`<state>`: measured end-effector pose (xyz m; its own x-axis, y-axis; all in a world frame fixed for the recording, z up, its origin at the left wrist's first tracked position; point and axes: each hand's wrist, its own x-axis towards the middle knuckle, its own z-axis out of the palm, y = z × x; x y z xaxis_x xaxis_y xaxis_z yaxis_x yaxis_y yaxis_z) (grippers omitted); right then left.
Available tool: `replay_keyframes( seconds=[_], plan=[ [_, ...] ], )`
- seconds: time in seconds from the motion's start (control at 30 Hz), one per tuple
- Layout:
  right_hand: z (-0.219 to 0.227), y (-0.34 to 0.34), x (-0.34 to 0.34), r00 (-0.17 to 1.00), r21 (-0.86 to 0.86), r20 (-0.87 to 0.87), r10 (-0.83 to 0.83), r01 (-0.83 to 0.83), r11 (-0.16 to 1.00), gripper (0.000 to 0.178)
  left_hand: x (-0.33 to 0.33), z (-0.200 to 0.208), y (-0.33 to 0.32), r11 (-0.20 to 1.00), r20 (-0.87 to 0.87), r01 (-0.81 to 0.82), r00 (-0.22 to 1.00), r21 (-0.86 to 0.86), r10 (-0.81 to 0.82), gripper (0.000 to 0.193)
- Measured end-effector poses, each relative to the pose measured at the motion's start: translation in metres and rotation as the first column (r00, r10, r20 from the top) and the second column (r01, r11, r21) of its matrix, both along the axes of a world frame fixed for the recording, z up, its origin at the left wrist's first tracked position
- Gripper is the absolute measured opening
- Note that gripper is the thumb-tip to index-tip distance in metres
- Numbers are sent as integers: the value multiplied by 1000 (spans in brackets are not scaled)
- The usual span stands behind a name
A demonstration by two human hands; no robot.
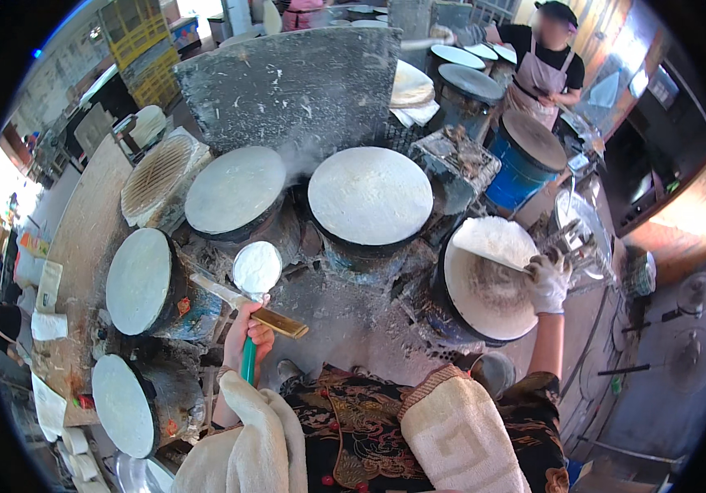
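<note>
My bare left hand [248, 333] is closed around the green handle of a ladle [249, 360], whose round bowl looks full of white batter or flour. The same hand also grips a flat scraper [281, 321] with a yellowish-brown handle, its pale blade pointing left. My right hand [548, 282], in a white glove, is over the right-hand griddle [494, 316]. Its fingers are curled at the end of a long thin pale strip [491, 254] lying across the surface; I cannot tell a scraper from a sheet edge. White covers the griddle's far part; its middle is brownish and streaked.
Round griddles coated white stand around me: far middle [371, 195], far left [235, 191], left [138, 281] and near left [124, 406]. A dark upright board [291, 86] rises behind them. Blue drum [515, 179] at right; a co-worker in an apron [533, 99] beyond.
</note>
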<state>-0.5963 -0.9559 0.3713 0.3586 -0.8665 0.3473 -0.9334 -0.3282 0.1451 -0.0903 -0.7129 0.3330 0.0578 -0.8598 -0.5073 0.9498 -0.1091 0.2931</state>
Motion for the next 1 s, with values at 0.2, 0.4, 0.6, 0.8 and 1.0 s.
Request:
replay_keyframes(
  seconds=[0.2,0.4,0.6,0.8,1.0],
  plan=[
    [97,-41,89,981,146,-73,181,-169,975,16,20,3,28,993,63,-80,995,82,75,37],
    [129,-16,225,924,160,-101,368,-350,923,19,60,15,70,957,233,-107,972,271,42,44],
    [133,12,383,855,214,-73,514,-490,845,26,117,0,127,972,206,-169,969,166,134,41],
    [122,11,558,727,240,-139,673,-634,735,33,168,11,178,920,299,-263,938,290,173,45],
    [143,24,752,623,315,37,782,-749,582,34,210,-4,198,780,305,-494,865,384,397,39]
  ],
)
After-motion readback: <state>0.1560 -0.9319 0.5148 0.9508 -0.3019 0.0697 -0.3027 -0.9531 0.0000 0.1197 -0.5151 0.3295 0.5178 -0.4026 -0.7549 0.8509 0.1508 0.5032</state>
